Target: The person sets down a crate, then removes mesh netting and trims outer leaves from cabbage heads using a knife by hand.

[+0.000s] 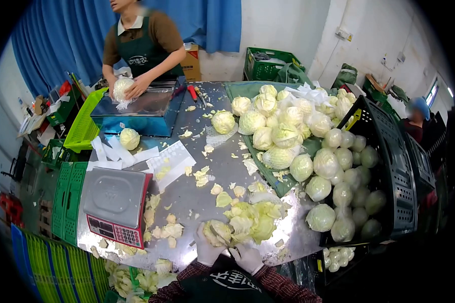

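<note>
Cabbage (216,230) at the near edge of the desk (189,200) sits in the grip of the gloved left hand (207,249), and the knife (232,249) apparently clasped in the right hand (248,259) could slip sideways if its round target rolls.

Cabbage (224,230): pale yellow-green, roundish, bare, near side, about mid-scene left to right. Loose cabbage leaves (263,222): greener, crinkled, heaped just right of it, reaching slightly farther out. Can't tell if they touch.
</note>
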Tool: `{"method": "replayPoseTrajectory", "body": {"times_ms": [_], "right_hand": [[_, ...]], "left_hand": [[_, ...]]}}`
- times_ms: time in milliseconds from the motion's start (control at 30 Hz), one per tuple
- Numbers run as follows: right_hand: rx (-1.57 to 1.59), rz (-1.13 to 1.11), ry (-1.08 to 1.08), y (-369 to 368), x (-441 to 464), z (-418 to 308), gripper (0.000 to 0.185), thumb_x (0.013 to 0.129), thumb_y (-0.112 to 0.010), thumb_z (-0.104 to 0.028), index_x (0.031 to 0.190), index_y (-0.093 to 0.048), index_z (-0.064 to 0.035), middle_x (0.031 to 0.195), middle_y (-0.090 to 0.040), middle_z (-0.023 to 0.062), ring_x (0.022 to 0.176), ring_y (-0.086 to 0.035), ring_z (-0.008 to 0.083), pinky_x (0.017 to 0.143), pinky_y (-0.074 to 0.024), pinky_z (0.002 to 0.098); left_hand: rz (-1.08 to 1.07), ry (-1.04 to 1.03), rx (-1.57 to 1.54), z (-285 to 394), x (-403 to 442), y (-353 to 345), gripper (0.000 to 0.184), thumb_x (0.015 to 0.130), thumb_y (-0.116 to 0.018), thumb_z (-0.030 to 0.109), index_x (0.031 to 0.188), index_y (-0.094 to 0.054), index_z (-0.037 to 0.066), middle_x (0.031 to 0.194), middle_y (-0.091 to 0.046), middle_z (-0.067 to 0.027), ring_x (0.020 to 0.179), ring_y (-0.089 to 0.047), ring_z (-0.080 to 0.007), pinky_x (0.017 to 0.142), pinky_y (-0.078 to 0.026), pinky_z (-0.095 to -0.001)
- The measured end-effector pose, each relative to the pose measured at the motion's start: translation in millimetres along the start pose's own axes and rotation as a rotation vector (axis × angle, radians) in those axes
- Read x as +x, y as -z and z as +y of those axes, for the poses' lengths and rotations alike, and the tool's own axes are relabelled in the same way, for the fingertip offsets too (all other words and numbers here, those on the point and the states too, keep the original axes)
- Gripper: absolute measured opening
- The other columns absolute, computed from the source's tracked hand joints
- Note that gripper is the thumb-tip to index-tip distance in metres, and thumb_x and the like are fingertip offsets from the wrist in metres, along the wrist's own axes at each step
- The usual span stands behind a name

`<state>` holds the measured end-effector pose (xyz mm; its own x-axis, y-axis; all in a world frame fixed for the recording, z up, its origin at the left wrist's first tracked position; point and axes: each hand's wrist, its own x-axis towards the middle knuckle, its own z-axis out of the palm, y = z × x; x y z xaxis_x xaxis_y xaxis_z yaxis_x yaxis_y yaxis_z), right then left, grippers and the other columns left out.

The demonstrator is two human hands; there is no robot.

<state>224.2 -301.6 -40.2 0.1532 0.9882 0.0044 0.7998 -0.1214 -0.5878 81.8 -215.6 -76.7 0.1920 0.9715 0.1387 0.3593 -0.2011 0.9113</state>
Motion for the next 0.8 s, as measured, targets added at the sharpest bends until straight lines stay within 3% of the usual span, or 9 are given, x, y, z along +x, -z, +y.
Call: {"method": "replayPoseTrajectory", "body": {"times_ms": [133, 233, 367, 400, 433, 567, 667, 733, 800], "right_hand": [[-0.047, 0.12, 0.09, -11.2, 20.1, 8.6, 0.032, 0.091, -0.056, -0.037, 0.088, -0.059, -0.0051, 0.062, -0.059, 0.0154, 0.055, -0.058, 0.0357, 0.049, -0.046, 0.0417], [0.376, 0.028, -0.618, 23.5, 52.4, 29.8, 0.033, 0.095, -0.053, -0.035, 0.09, -0.059, -0.0021, 0.062, -0.058, 0.0168, 0.054, -0.057, 0.0308, 0.05, -0.0448, 0.0384], [0.455, 0.257, -0.362, 39.0, 57.8, 20.6, 0.038, 0.094, -0.054, -0.035, 0.099, -0.06, 0.0014, 0.072, -0.063, 0.0214, 0.065, -0.062, 0.0362, 0.06, -0.0464, 0.044], [0.567, 0.193, -0.358, 30.6, 52.6, 15.4, 0.036, 0.094, -0.054, -0.034, 0.101, -0.061, 0.001, 0.076, -0.063, 0.0214, 0.068, -0.063, 0.0333, 0.062, -0.0473, 0.0414], [0.736, 0.149, -0.396, 14.3, 49.0, 18.6, 0.024, 0.096, -0.054, -0.025, 0.097, -0.059, -0.002, 0.062, -0.048, -0.0015, 0.054, -0.044, 0.0079, 0.049, -0.0364, 0.024], [0.785, 0.118, -0.385, 13.6, 45.3, 14.1, 0.026, 0.093, -0.058, -0.025, 0.102, -0.061, -0.0018, 0.076, -0.059, 0.004, 0.067, -0.052, 0.0112, 0.061, -0.0413, 0.0258], [0.873, 0.099, -0.459, 27.4, 43.9, 23.0, 0.027, 0.089, -0.06, -0.023, 0.104, -0.062, -0.0002, 0.088, -0.067, 0.008, 0.082, -0.06, 0.0137, 0.073, -0.0473, 0.0286], [0.826, 0.102, -0.349, 22.9, 43.7, 34.8, 0.021, 0.092, -0.059, -0.022, 0.103, -0.063, -0.0044, 0.065, -0.048, -0.0049, 0.05, -0.042, 0.0031, 0.043, -0.0326, 0.0202], [0.811, 0.011, -0.409, 24.4, 38.2, 40.1, 0.024, 0.091, -0.06, -0.023, 0.102, -0.063, -0.0026, 0.066, -0.055, -0.0027, 0.051, -0.047, 0.0044, 0.045, -0.0384, 0.0225]], "left_hand": [[0.044, -0.027, 0.083, 9.8, 3.1, 0.1, 0.105, 0.053, -0.09, 0.019, 0.135, -0.028, -0.001, 0.126, -0.038, -0.0195, 0.118, -0.044, -0.032, 0.102, -0.038, -0.0402], [0.044, -0.099, 0.046, 3.7, -6.1, 1.1, 0.105, 0.053, -0.09, 0.021, 0.135, -0.028, -0.001, 0.129, -0.037, -0.0204, 0.12, -0.042, -0.032, 0.104, -0.035, -0.0401], [0.085, -0.067, 0.042, 5.7, 0.2, 4.2, 0.107, 0.053, -0.091, 0.022, 0.135, -0.027, -0.002, 0.128, -0.04, -0.0216, 0.117, -0.046, -0.0319, 0.102, -0.039, -0.0393], [0.027, 0.017, -0.107, 12.4, 3.1, 11.9, 0.102, 0.058, -0.089, 0.023, 0.136, -0.027, -0.001, 0.128, -0.043, -0.0214, 0.117, -0.048, -0.0322, 0.1, -0.041, -0.0414], [-0.027, 0.101, -0.252, 14.8, 7.6, 21.3, 0.097, 0.063, -0.086, 0.023, 0.137, -0.028, 0.0, 0.127, -0.045, -0.0211, 0.117, -0.05, -0.0326, 0.098, -0.044, -0.0434], [-0.085, 0.588, -1.165, -1.0, 40.0, 88.6, 0.068, 0.087, -0.059, 0.043, 0.14, -0.033, 0.009, 0.138, -0.044, -0.0181, 0.123, -0.048, -0.0346, 0.094, -0.047, -0.0556], [-0.068, 0.435, -1.441, 25.8, 82.3, 170.7, 0.069, 0.089, -0.053, 0.05, 0.141, -0.032, 0.011, 0.141, -0.041, -0.0175, 0.123, -0.049, -0.0349, 0.094, -0.047, -0.0546], [0.028, 0.374, -1.424, 24.7, 107.7, 213.7, 0.065, 0.088, -0.059, 0.04, 0.14, -0.033, 0.012, 0.137, -0.044, -0.0181, 0.12, -0.051, -0.0334, 0.092, -0.048, -0.0532], [0.379, 0.158, -0.736, 8.4, 135.1, 240.4, 0.066, 0.082, -0.068, 0.025, 0.138, -0.035, 0.009, 0.13, -0.047, -0.019, 0.117, -0.052, -0.0312, 0.092, -0.049, -0.0502]]}}
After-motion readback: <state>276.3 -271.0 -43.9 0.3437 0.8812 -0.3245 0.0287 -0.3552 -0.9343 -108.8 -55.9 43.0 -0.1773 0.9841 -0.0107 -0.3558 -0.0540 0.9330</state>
